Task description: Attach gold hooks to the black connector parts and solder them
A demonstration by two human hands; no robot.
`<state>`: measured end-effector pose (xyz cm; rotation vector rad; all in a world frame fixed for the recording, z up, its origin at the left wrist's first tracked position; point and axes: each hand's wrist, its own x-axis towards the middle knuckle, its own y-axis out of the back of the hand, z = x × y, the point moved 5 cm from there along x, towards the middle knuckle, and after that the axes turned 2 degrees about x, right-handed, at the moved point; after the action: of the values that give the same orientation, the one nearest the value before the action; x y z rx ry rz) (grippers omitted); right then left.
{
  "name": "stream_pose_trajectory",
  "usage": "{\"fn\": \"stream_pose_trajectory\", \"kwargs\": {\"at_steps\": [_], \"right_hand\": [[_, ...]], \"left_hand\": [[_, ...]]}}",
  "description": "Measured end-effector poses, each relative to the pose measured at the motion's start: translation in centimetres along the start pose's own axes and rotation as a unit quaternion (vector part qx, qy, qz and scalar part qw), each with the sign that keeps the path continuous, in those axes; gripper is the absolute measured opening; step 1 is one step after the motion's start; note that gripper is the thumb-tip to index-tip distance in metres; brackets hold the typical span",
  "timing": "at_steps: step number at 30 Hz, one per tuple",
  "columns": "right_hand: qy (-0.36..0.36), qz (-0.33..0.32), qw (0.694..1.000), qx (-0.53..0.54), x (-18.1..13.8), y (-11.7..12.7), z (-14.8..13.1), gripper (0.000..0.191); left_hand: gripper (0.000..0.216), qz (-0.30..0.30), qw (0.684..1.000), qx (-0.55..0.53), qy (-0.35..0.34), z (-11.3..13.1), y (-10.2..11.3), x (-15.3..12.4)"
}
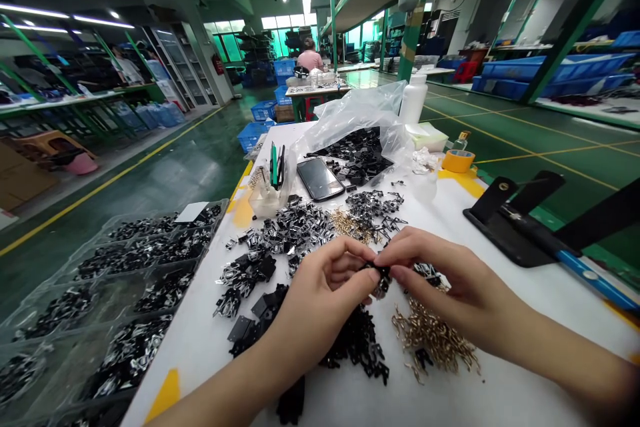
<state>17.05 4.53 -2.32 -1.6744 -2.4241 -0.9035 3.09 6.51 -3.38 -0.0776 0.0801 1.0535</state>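
Left hand point(320, 300) and right hand point(450, 280): fingers closed, both pinching a small black part point(381, 273) above a white table point(195, 360). Remaining loose: black pieces point(355, 347), brass clips point(433, 340). Tray point(103, 230), left: compartments filled.

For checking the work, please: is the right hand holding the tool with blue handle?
No, the right hand pinches a small black part with the left hand; the blue-handled tool lies apart.
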Motion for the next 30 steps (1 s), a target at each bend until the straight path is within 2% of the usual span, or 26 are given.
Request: {"fn": "stream_pose_trajectory", "kwargs": {"at_steps": [4, 7, 9, 11, 13, 16, 18, 20, 25, 27, 30], "right_hand": [[0.012, -0.038, 0.999, 0.004, 0.2, 0.0, -0.1, 0.025], [0.024, -0.041, 0.999, 0.013, 0.2, 0.1, -0.1, 0.022], [0.008, -0.029, 0.999, 0.016, 0.3, 0.2, 0.0, 0.018], [-0.046, -0.007, 0.999, 0.016, 0.4, 0.3, 0.5, 0.012], [-0.109, 0.015, 0.994, 0.025, 0.6, 0.4, 1.1, 0.008], [-0.16, 0.019, 0.985, 0.056, 0.7, 0.2, 2.0, 0.012], [-0.164, 0.006, 0.984, 0.063, 0.7, -0.1, 2.5, 0.017], [-0.151, -0.008, 0.987, 0.047, 0.7, -0.5, 2.8, 0.02], [-0.095, -0.018, 0.994, -0.055, 1.2, -0.4, 1.9, 0.02], [-0.067, -0.012, 0.99, -0.121, 1.5, 0.7, 0.7, 0.019], [-0.027, 0.01, 0.966, -0.258, 1.3, 4.3, -1.0, 0.014]], "left_hand": [[0.005, -0.11, 0.982, -0.114, 0.107, -0.9, -0.7, 0.3], [0.01, -0.151, 0.961, -0.169, 0.159, -1.4, -1.0, 0.1], [0.011, -0.116, 0.972, -0.152, 0.134, -1.3, -0.7, 0.2], [0.01, -0.042, 0.993, -0.096, 0.055, -0.8, 0.1, 0.3], [0.013, 0.015, 0.999, -0.021, -0.038, -0.1, 0.5, 0.3], [0.024, 0.033, 0.989, 0.108, -0.096, 0.4, 0.4, 0.0], [0.021, 0.052, 0.978, 0.173, -0.107, 0.4, 0.3, -0.2], [0.02, 0.052, 0.975, 0.188, -0.107, 0.2, 0.3, -0.2], [0.018, 0.052, 0.989, 0.123, -0.069, -0.6, 0.6, 0.1], [0.017, 0.044, 0.994, 0.084, -0.046, -0.8, 0.6, 0.3], [0.016, 0.036, 0.998, 0.053, -0.02, -0.9, 0.5, 0.4]]}}
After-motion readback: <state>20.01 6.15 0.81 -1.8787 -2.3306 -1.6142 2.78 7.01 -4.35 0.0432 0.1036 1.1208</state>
